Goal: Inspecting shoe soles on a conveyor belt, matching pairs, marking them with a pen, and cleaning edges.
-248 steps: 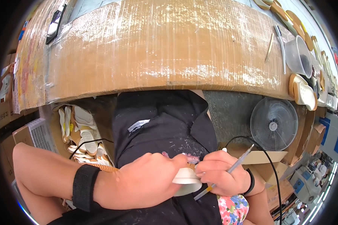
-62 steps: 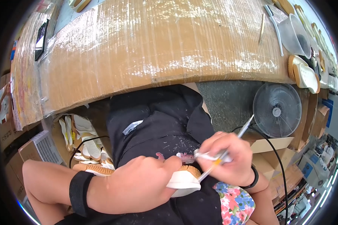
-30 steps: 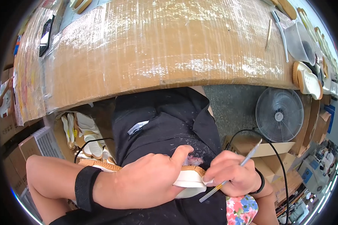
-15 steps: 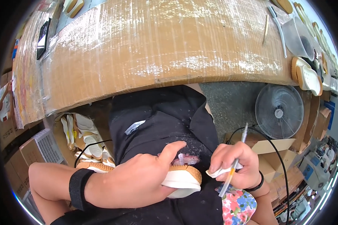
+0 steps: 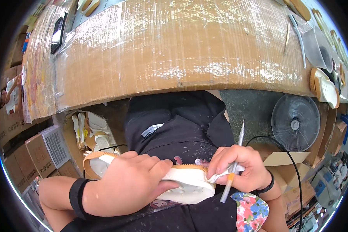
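Observation:
My left hand (image 5: 131, 183) is closed around a white shoe sole (image 5: 195, 185) with a ribbed tan edge, held sideways over my lap. Its heel-like tan end (image 5: 89, 166) sticks out beyond my wrist on the left. My right hand (image 5: 245, 168) pinches a small white cloth (image 5: 217, 177), which touches the right end of the sole. The same hand also grips a slim clear pen-like tool (image 5: 227, 188) with an orange band, its grey tip pointing away from me. Some of the sole is hidden behind my left fingers.
Ahead lies a cardboard-topped table (image 5: 162, 50) wrapped in clear film, with a phone (image 5: 58, 34), a toothbrush-like stick (image 5: 299, 40), a plastic cup (image 5: 317, 46) and soles (image 5: 325, 91). A box of soles (image 5: 98, 125) stands left; a fan (image 5: 295, 123) and an open carton (image 5: 286, 170) stand right.
The sole has turned so more of its white side faces up. My right hand has come left, bringing the cloth against the sole's end. The view has shifted slightly.

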`<move>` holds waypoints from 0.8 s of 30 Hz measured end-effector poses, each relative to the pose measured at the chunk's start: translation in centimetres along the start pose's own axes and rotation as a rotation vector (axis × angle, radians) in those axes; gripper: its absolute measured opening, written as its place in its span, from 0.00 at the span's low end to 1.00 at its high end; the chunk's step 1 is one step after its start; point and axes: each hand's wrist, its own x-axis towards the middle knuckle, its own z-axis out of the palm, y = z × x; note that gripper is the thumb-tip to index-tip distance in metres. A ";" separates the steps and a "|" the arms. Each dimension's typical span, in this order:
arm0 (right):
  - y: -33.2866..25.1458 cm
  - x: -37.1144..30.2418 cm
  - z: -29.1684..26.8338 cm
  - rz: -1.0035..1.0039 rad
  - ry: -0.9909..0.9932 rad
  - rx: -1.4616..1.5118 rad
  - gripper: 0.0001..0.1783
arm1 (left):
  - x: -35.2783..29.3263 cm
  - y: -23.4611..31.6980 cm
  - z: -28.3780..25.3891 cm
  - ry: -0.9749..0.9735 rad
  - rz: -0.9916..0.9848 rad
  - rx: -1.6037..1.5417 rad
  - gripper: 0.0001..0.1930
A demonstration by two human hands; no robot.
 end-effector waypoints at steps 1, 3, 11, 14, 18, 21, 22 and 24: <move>-0.5 0.4 -0.1 0.001 -0.006 0.050 0.08 | -0.1 -0.2 0.3 0.073 0.058 -0.026 0.19; -1.4 0.9 0.2 0.031 0.011 0.105 0.08 | -0.1 0.1 0.4 0.093 0.083 -0.005 0.19; -2.9 2.4 -0.1 -0.011 -0.094 -0.445 0.11 | -0.4 0.3 0.6 0.121 0.155 0.029 0.22; -3.4 2.8 -0.2 0.067 -0.137 -0.481 0.12 | -0.3 0.2 0.6 0.107 0.162 0.039 0.22; -3.8 3.6 -0.3 0.078 -0.199 -0.554 0.09 | 0.0 0.3 0.9 0.115 0.203 0.083 0.21; -3.9 4.2 0.2 0.018 -0.242 -0.557 0.09 | 0.5 0.5 0.9 0.116 0.258 0.124 0.20; -3.9 4.3 0.2 0.021 -0.238 -0.558 0.09 | 0.6 0.6 0.9 0.109 0.296 0.149 0.19; -3.8 4.6 0.1 0.027 -0.284 -0.550 0.09 | 0.8 0.5 0.9 0.124 0.300 0.156 0.18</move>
